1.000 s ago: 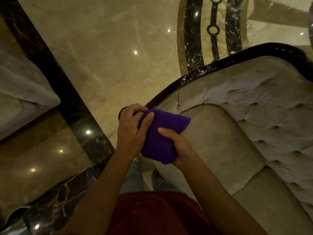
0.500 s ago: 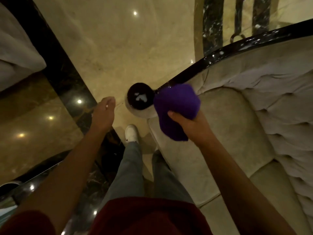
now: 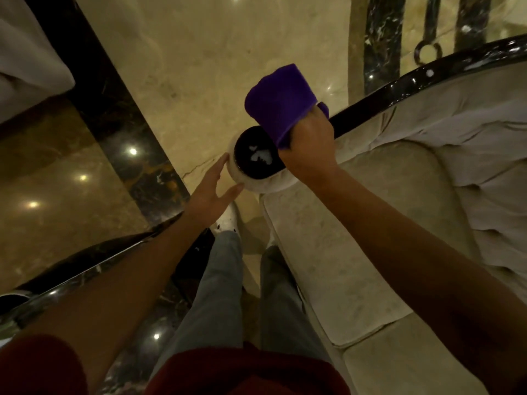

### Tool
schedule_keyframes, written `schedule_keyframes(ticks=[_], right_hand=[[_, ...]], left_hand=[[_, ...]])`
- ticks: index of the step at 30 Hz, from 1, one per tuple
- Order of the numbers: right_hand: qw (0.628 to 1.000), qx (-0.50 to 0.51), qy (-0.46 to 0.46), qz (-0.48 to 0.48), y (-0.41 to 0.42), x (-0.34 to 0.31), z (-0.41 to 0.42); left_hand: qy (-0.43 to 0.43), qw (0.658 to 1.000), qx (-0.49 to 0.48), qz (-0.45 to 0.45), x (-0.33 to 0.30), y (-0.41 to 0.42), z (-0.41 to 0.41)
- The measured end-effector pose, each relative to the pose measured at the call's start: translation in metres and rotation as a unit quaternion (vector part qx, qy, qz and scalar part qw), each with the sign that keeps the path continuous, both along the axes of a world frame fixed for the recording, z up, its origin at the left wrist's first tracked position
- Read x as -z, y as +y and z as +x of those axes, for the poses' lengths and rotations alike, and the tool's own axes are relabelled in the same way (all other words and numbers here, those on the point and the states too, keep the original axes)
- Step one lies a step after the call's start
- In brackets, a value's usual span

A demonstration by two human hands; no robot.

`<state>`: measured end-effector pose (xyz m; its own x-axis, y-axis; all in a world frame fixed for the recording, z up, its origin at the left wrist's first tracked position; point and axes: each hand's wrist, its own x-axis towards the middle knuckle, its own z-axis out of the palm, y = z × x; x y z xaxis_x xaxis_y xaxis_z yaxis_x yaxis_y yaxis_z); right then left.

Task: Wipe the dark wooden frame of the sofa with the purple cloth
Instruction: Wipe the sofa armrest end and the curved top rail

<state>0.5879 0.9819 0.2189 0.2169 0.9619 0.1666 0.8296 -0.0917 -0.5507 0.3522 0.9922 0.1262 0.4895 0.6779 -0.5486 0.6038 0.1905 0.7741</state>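
Note:
The sofa's glossy dark wooden frame curves along the top of the tufted beige back and ends in a round dark knob on the armrest tip. My right hand grips the folded purple cloth and presses it on the frame just behind the knob. My left hand is open, fingers spread, its fingertips touching the pale upholstered rim around the knob's left side.
The beige seat cushion lies to the right below my arm. Polished marble floor with a black inlay band spreads left. Another pale seat sits at the upper left. My legs and a white shoe stand beside the armrest.
My left hand let go of the cloth, swung out left, then came back to the knob's rim. My right hand carried the cloth up onto the frame behind the knob.

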Motion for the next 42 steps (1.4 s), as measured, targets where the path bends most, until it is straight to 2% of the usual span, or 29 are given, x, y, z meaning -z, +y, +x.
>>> schedule_keyframes(ticks=[3, 6, 11, 16, 18, 21, 24, 27, 34, 42], right_hand=[[0.998, -0.016, -0.005, -0.061, -0.005, 0.014, -0.011], [0.993, 0.049, 0.097, -0.054, 0.000, 0.014, -0.019], [0.970, 0.138, 0.200, -0.030, 0.004, 0.008, -0.027], [0.949, 0.172, 0.256, -0.067, 0.001, 0.008, -0.033], [0.965, 0.139, 0.213, -0.067, 0.004, 0.006, -0.028], [0.989, 0.046, 0.100, -0.097, 0.002, 0.007, -0.024], [0.989, -0.018, 0.000, -0.149, -0.007, 0.010, -0.024], [0.988, -0.013, -0.010, -0.152, -0.010, 0.014, -0.025], [0.994, 0.086, 0.016, -0.072, -0.009, 0.035, -0.049], [0.992, -0.006, -0.108, -0.071, -0.018, 0.046, -0.057]], left_hand=[[0.005, 1.000, 0.001, 0.016, 0.007, -0.003, 0.008], [-0.005, 0.999, 0.010, 0.048, 0.016, -0.002, 0.007], [0.009, 0.999, 0.004, 0.044, 0.025, -0.002, 0.006], [0.004, 0.999, -0.012, 0.041, 0.027, -0.006, 0.006], [0.009, 0.999, -0.021, 0.044, 0.027, -0.008, 0.009], [-0.005, 0.998, -0.032, 0.055, 0.029, -0.010, 0.014], [0.018, 0.997, -0.026, 0.065, 0.031, -0.003, 0.017], [0.034, 0.996, -0.014, 0.081, 0.030, 0.004, 0.014], [0.018, 0.998, -0.019, 0.054, 0.032, 0.006, 0.018], [0.028, 0.997, 0.010, 0.065, 0.034, 0.006, 0.021]])
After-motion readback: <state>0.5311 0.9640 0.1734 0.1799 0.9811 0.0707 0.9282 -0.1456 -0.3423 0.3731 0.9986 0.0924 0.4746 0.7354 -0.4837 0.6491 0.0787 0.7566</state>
